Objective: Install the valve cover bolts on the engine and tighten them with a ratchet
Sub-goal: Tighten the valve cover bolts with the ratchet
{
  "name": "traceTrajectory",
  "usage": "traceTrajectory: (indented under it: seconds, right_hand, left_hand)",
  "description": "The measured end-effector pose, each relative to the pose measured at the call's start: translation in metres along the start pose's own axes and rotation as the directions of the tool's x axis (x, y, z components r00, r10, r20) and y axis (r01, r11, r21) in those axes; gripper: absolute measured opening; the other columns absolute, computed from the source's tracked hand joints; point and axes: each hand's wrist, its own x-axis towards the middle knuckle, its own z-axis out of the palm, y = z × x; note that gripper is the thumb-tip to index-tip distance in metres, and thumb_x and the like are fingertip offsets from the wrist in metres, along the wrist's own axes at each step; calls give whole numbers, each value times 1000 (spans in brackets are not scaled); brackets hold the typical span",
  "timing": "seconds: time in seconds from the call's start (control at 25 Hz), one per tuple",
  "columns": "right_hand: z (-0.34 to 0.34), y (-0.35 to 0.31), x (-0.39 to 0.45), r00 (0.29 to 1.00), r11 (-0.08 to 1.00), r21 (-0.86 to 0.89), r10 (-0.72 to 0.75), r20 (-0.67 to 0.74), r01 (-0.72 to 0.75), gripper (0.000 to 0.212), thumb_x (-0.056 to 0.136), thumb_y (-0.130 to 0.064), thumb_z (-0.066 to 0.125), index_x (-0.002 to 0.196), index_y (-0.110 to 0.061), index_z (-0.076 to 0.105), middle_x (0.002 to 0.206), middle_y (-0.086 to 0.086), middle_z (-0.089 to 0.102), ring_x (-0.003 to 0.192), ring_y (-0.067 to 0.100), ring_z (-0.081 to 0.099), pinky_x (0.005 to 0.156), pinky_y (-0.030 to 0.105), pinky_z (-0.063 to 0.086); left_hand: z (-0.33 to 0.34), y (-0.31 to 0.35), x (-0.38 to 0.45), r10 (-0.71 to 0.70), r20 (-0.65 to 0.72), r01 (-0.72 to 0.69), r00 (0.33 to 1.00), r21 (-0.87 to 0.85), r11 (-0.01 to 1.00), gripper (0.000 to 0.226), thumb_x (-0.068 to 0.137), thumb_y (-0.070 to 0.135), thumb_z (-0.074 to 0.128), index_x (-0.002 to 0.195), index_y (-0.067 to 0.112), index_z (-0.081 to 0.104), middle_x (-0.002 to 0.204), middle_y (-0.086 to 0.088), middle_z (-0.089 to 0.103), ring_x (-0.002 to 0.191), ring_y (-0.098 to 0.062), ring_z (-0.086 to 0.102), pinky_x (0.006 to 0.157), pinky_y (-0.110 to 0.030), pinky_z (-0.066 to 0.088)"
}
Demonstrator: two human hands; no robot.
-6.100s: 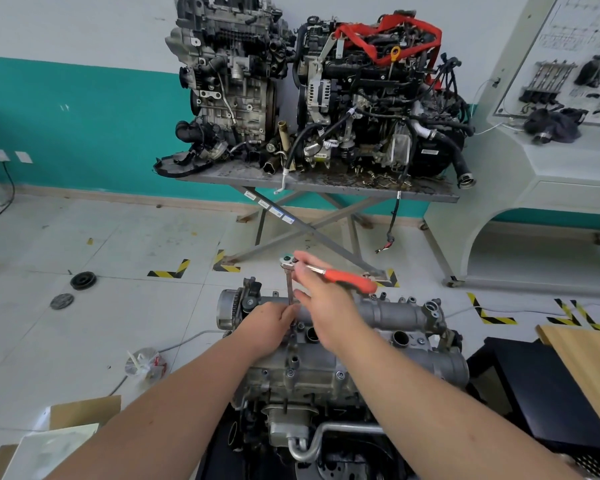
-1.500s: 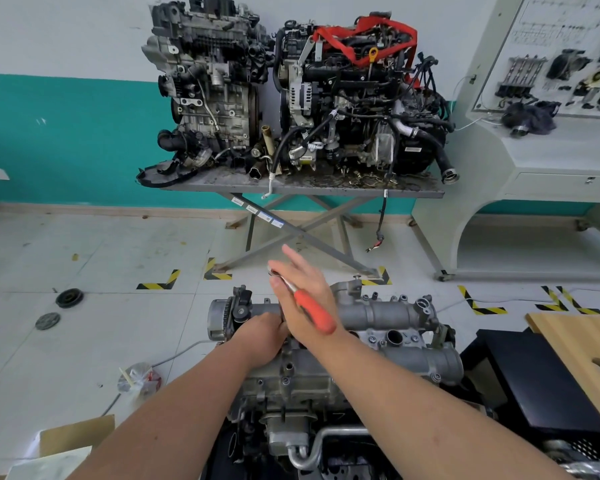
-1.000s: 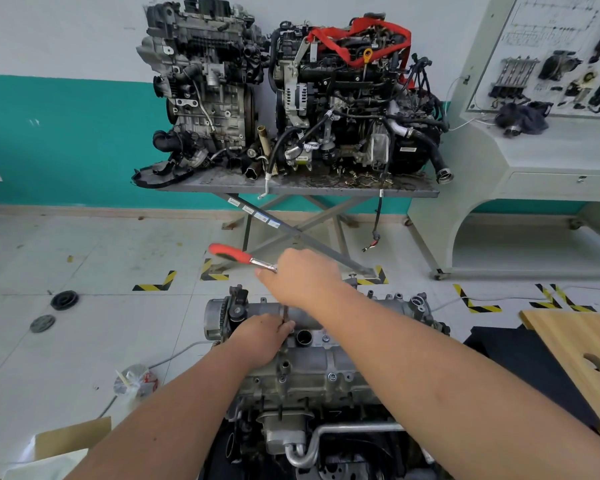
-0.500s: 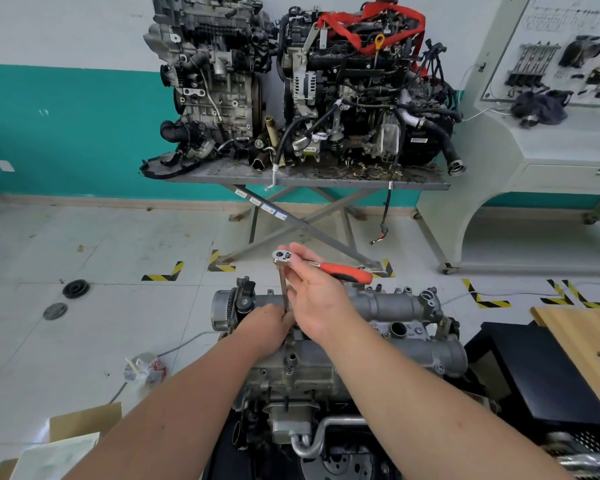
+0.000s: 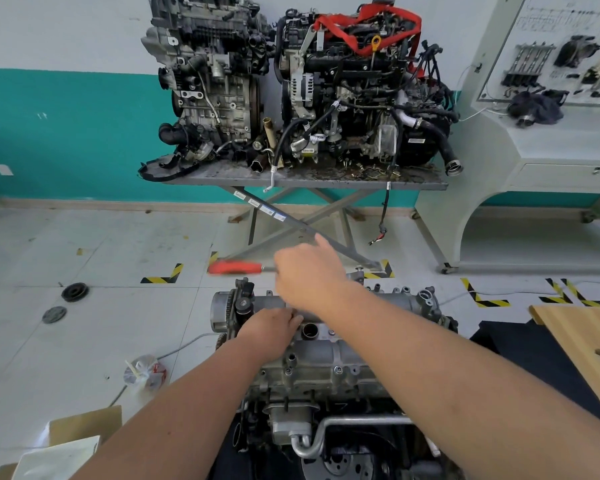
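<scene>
A grey engine with its valve cover (image 5: 329, 355) stands right below me. My right hand (image 5: 309, 275) grips the ratchet (image 5: 236, 268) near its head, above the far left part of the cover. The ratchet's red handle sticks out to the left, blurred. The ratchet head and the extension under it are hidden by the hand. My left hand (image 5: 271, 329) rests on the cover just below, fingers curled around the base of the extension near a round port; the bolt itself is hidden.
Two other engines stand on a metal scissor table (image 5: 305, 180) against the teal wall. A white parts display bench (image 5: 541, 150) is at the right, a wooden board (image 5: 589, 344) at the near right. Cardboard boxes (image 5: 66, 445), a plastic cup and black discs lie on the floor at left.
The ratchet handle has swung from pointing right to pointing left, with my right hand turning over its head. My left hand has stayed on the cover at the extension's base.
</scene>
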Motion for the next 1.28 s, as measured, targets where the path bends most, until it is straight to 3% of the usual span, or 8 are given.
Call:
traceTrajectory:
  seconds: [0.12, 0.28, 0.4, 0.6, 0.88, 1.04, 1.16, 1.28]
  right_hand:
    - [-9, 9, 6, 855, 443, 732, 273, 440, -518, 15, 93, -11, 58, 78, -9, 57, 62, 4, 65, 59, 20, 63, 62, 30, 55]
    - [14, 1, -12, 828, -590, 772, 296, 477, -234, 10, 98, -17, 60, 96, -8, 65, 82, 3, 75, 79, 16, 72, 89, 32, 54]
    - [35, -16, -27, 888, -520, 850, 344, 304, -90, 20, 98, -22, 61, 91, -32, 77, 108, -11, 75, 104, 4, 67, 107, 30, 37]
    - [52, -5, -39, 884, 819, 472, -87, -460, 327, 21, 91, -8, 67, 101, -25, 74, 146, 3, 52, 137, 23, 45, 111, 31, 35]
    - [1, -9, 2, 999, 997, -79, -11, 36, 14, 9, 90, -17, 51, 81, -17, 54, 72, -3, 54, 67, 17, 52, 90, 42, 45]
    - [-7, -1, 0, 834, 257, 797, 248, 492, -547, 14, 96, -16, 57, 94, -3, 61, 64, 7, 70, 66, 19, 67, 69, 32, 51]
    - [12, -10, -13, 846, -459, 837, 279, 454, -297, 8, 97, -12, 62, 90, -8, 63, 75, 5, 73, 75, 18, 69, 85, 31, 54]
    - [36, -23, -22, 819, -579, 813, 436, 372, -61, 14, 90, -11, 70, 82, -22, 66, 89, -4, 76, 85, 10, 68, 93, 31, 46]
  left_hand:
    - [0, -5, 4, 95, -50, -92, 994, 53, 994, 39, 105, 41, 32, 102, 14, 60, 93, -9, 60, 99, -31, 62, 75, -35, 42]
    - [-1, -4, 2, 116, -31, -110, 993, 149, 983, 40, 105, 41, 32, 92, 13, 56, 102, -13, 65, 98, -33, 61, 78, -39, 43]
    - [-8, -15, 4, 40, -6, -40, 999, 1, 999, 38, 107, 33, 32, 85, 9, 50, 102, -19, 62, 101, -38, 59, 75, -37, 39]
    - [-10, 36, -17, -107, 68, 116, 992, -139, 984, 41, 98, 1, 50, 136, -11, 40, 139, -33, 44, 97, -40, 57, 86, -40, 49]
    - [0, -12, 2, 137, -104, -132, 985, 55, 990, 37, 105, 15, 35, 141, 9, 42, 137, -16, 49, 119, -33, 52, 88, -36, 43]
    - [2, -8, 2, 180, -74, -173, 981, 90, 981, 38, 105, 40, 36, 73, 24, 51, 99, -8, 65, 97, -30, 60, 75, -35, 39]
    - [-2, -10, -2, 117, -30, -117, 993, -2, 993, 42, 105, 39, 37, 66, 23, 42, 77, -1, 54, 88, -30, 59, 80, -38, 41]
    - [-6, -11, -3, 101, -31, -103, 994, -77, 992, 43, 105, 34, 36, 66, 17, 43, 80, -8, 58, 87, -34, 60, 69, -36, 40]
